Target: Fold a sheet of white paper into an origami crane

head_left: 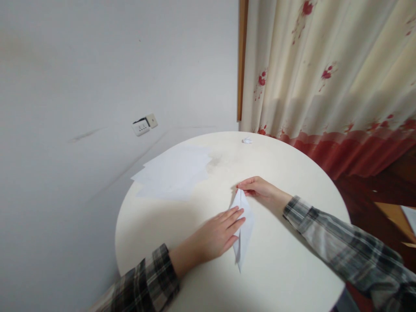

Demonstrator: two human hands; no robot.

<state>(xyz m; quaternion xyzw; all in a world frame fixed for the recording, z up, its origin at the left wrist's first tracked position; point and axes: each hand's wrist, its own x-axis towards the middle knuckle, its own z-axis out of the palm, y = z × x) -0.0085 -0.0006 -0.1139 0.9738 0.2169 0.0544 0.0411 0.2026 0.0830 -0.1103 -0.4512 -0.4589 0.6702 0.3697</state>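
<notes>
A folded sheet of white paper, shaped like a narrow kite with a crease line down its middle, lies on the round white table. Across its left side rests my left hand, palm down, fingers stretched out flat over the paper. At the far tip, my right hand pinches the paper's point between thumb and fingers. The near tip of the paper points toward me and is free.
Several loose white sheets lie spread at the table's left back. A crumpled bit of paper sits near the far edge. Behind stand a wall with a socket and a flowered curtain.
</notes>
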